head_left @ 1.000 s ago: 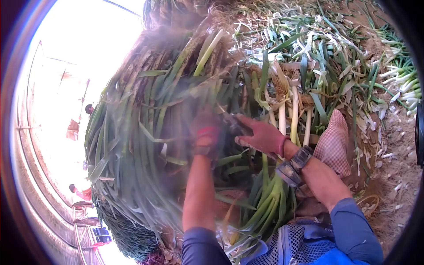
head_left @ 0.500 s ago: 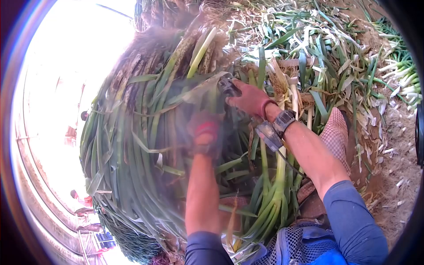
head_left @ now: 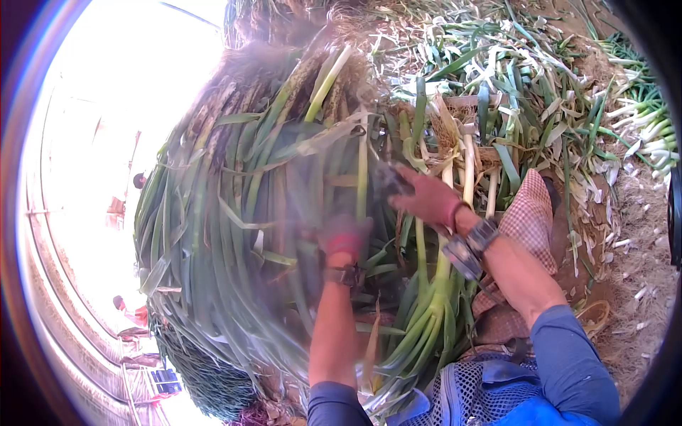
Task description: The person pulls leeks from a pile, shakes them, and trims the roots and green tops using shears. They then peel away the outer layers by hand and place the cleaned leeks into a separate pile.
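Observation:
A large heap of long green leeks (head_left: 213, 192) fills the middle and left, roots towards the top. My left hand (head_left: 344, 236), in a red glove, is closed on one leek (head_left: 362, 167) whose pale stem rises out of it; motion blurs the fingers. To its right, my right hand (head_left: 430, 202), also gloved in red, is closed around a small dark hand tool (head_left: 393, 179) pointing left towards the stem. The tool's tip is too blurred to make out. A cabled device (head_left: 462, 257) is strapped at my right wrist. Trimmed leeks (head_left: 440, 298) lie below that hand.
Cut leaves and peelings (head_left: 497, 64) litter the ground at the top right. Bundled white-stemmed onions (head_left: 653, 131) lie at the far right edge. My checked trouser leg (head_left: 529, 220) is beside my right arm. A person (head_left: 131, 312) is far off at left.
My left hand has moved down and slightly right, and a pale leek stem now shows above it. My right hand with the tool has shifted down and right.

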`<move>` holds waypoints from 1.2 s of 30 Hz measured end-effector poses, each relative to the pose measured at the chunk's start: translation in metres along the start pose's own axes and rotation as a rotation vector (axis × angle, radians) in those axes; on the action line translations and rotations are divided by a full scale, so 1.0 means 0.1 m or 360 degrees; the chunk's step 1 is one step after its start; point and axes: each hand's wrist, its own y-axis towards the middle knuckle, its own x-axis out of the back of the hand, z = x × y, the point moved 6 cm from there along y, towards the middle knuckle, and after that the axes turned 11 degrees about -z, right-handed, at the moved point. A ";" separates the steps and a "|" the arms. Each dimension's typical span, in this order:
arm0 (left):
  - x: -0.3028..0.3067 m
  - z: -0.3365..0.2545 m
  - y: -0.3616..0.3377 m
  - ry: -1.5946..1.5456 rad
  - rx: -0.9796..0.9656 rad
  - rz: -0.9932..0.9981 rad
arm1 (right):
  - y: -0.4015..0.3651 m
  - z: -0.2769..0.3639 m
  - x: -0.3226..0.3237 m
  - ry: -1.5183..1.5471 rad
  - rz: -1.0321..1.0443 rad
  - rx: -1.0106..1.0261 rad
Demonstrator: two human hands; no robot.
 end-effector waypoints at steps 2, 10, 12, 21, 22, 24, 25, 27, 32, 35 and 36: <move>-0.06 0.05 -0.08 -0.0032 0.0002 0.0036 | -0.40 0.02 -0.04 -0.0003 0.0301 -0.0016; -0.24 -0.37 -1.01 0.0020 -0.0536 0.0386 | -1.12 0.05 0.14 0.0093 0.0273 0.0028; -0.33 -0.45 -1.19 0.0060 -0.0685 0.0498 | -1.10 0.05 0.18 0.0046 0.0200 -0.0096; 0.31 0.15 -0.60 -0.0550 -0.0276 -0.0139 | -0.73 0.26 -0.18 0.0228 0.0087 0.0032; 0.34 0.17 -0.52 -0.0547 -0.0272 -0.0135 | -0.70 0.30 -0.29 0.0305 0.0133 0.0177; 0.44 0.21 -0.39 -0.0566 -0.0202 -0.0362 | -0.61 0.32 -0.44 0.0325 0.0246 0.0234; 0.38 0.22 -0.32 -0.0566 -0.0201 -0.0357 | -0.53 0.31 -0.49 0.0325 0.0248 0.0230; 0.35 0.20 -0.19 -0.0355 -0.0208 -0.0406 | -0.36 0.32 -0.46 0.0370 0.0023 0.0194; 0.39 0.09 -0.03 -0.0352 -0.0174 -0.0472 | -0.25 0.33 -0.50 0.0285 0.0111 0.0184; 0.33 0.04 0.20 -0.0459 -0.0302 -0.0598 | -0.10 0.33 -0.47 0.0226 0.0033 0.0168; 0.25 0.05 0.30 -0.0597 -0.0299 -0.0562 | 0.01 0.33 -0.43 0.0245 -0.0028 0.0087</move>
